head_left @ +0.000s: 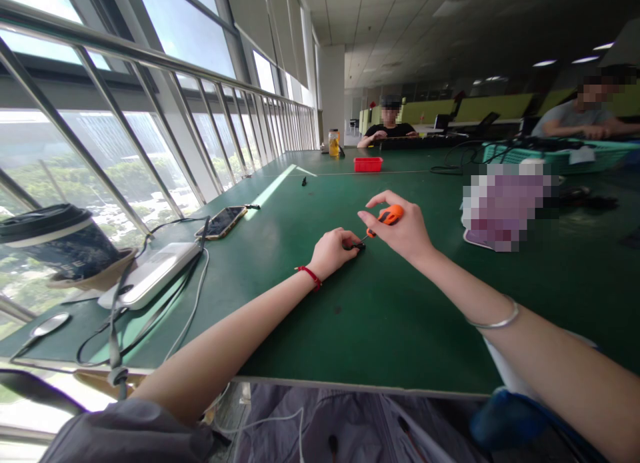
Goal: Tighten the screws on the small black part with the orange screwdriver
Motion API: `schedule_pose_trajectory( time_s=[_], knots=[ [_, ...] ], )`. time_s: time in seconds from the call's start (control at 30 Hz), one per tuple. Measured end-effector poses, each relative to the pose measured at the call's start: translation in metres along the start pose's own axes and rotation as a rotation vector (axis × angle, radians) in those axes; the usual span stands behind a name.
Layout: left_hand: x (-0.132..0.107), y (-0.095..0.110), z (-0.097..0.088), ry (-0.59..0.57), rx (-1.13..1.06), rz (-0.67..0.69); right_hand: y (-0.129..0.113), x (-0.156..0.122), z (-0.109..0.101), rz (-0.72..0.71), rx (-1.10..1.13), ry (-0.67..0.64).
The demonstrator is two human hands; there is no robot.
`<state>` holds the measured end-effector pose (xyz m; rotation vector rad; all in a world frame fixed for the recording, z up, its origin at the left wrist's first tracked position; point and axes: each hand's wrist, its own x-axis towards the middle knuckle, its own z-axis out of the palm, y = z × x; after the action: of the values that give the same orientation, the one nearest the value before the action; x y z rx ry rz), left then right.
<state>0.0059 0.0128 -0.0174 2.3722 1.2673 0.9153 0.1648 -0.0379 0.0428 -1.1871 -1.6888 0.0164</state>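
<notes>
My left hand [329, 255], with a red cord at its wrist, pinches a small black part [358, 246] down on the green table [320, 343]. An orange and black screwdriver [392, 214] lies in my right hand [413, 234], held slanted by the handle. Its thumb and index finger stand apart in front of the handle. The metal shaft points down and left, and its tip is at or very near the black part; whether they touch I cannot tell. What the part is exactly is too small to make out.
To the left are a phone [224, 222], a white device [155, 273], cables and a lidded cup [67, 240]. Farther off stand a red tray [368, 164], a jar [334, 143] and a teal basket [565, 158]. A blurred pinkish object [505, 210] is right. Two people sit beyond.
</notes>
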Motion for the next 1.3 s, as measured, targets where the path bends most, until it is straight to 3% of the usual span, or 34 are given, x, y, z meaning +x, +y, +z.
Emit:
schedule_pose_trajectory(
  time_s=[0.17, 0.43, 0.57, 0.9, 1.1, 1.3],
  knots=[
    [-0.0005, 0.0010, -0.0014, -0.001, 0.005, -0.004, -0.0015, -0.0008, -0.0004, 0.003, 0.094, -0.029],
    [0.0005, -0.0017, 0.0003, 0.003, 0.024, 0.005, -0.0002, -0.0010, -0.0006, -0.011, 0.037, 0.072],
    [-0.0001, -0.0008, -0.0004, 0.003, 0.023, 0.001, -0.0016, -0.0014, -0.0016, -0.024, 0.075, 0.014],
    [0.0004, -0.0006, -0.0006, 0.001, 0.011, 0.000, 0.0025, -0.0014, 0.0011, -0.062, 0.050, 0.040],
    [-0.0003, 0.0002, -0.0013, -0.003, 0.006, -0.005, -0.0031, -0.0017, -0.0031, -0.048, 0.086, -0.055],
    [-0.0006, -0.0011, -0.0012, 0.001, 0.015, 0.010, 0.0038, 0.0002, 0.0008, -0.075, 0.142, -0.007]
  ],
)
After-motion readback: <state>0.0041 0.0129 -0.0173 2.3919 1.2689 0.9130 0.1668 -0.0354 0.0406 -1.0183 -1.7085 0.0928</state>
